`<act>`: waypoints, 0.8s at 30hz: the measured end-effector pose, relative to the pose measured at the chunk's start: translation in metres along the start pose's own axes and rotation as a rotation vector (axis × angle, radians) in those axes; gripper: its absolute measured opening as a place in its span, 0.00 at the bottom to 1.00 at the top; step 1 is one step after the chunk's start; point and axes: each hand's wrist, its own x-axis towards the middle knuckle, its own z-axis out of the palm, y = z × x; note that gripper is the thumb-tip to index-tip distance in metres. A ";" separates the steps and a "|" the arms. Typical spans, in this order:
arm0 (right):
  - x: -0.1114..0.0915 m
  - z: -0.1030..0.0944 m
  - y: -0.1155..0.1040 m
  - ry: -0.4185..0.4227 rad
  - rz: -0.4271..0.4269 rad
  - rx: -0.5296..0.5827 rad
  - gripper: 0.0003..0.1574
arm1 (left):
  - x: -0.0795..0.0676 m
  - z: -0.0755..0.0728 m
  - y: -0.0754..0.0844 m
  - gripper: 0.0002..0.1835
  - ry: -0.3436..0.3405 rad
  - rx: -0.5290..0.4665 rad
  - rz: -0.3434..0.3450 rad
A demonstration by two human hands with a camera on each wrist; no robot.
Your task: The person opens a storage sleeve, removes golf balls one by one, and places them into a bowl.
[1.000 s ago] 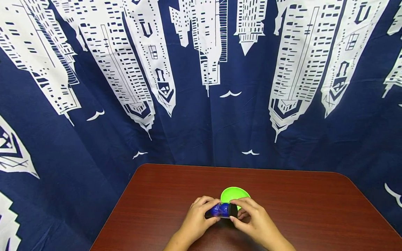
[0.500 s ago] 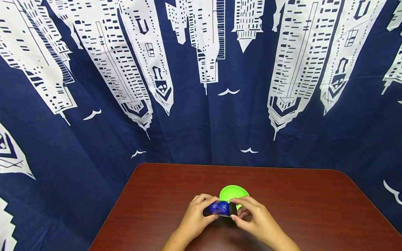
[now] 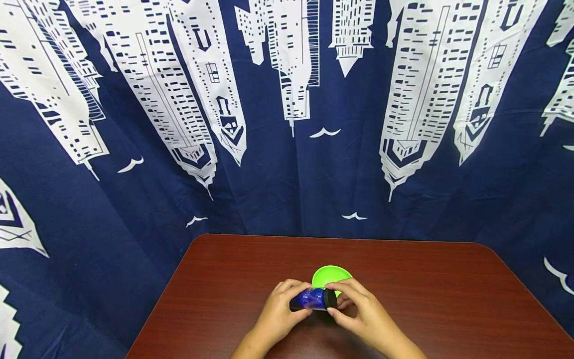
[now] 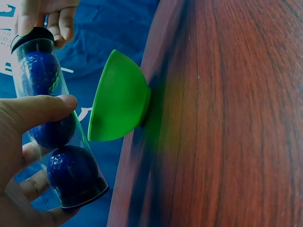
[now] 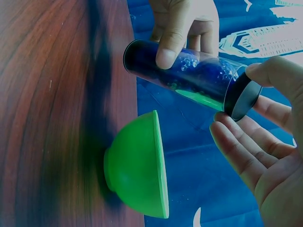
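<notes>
A clear plastic tube [image 3: 311,299] with dark ends lies sideways in the air, held between both hands. Inside it the left wrist view shows three dark blue dimpled balls [image 4: 72,168] in a row. My left hand [image 3: 277,310] grips the tube's body, thumb across its near side and fingers behind. At the other end, my right hand [image 3: 362,310] pinches the black cap [image 5: 242,97] between thumb and fingers. The cap sits on the tube's end. Just beyond the tube, a bright green bowl [image 3: 329,275] stands upright on the table, partly covered by the tube and right hand.
The reddish-brown wooden table [image 3: 224,264] has rounded far corners. Behind it hangs a navy cloth [image 3: 269,194] printed with white upside-down buildings and birds.
The hands keep their hold on the tube and cap, with only slight shifts. The head view has moved a little. Bowl and table are unchanged.
</notes>
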 end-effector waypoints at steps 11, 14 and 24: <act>0.001 -0.003 -0.001 0.057 -0.054 -0.021 0.33 | 0.000 0.000 0.002 0.26 -0.001 -0.041 -0.018; 0.001 -0.003 0.000 0.056 -0.046 -0.049 0.33 | -0.001 0.000 0.002 0.26 0.001 -0.046 -0.023; 0.001 -0.010 0.005 0.080 -0.015 -0.149 0.33 | 0.001 0.000 0.001 0.26 0.036 -0.059 -0.008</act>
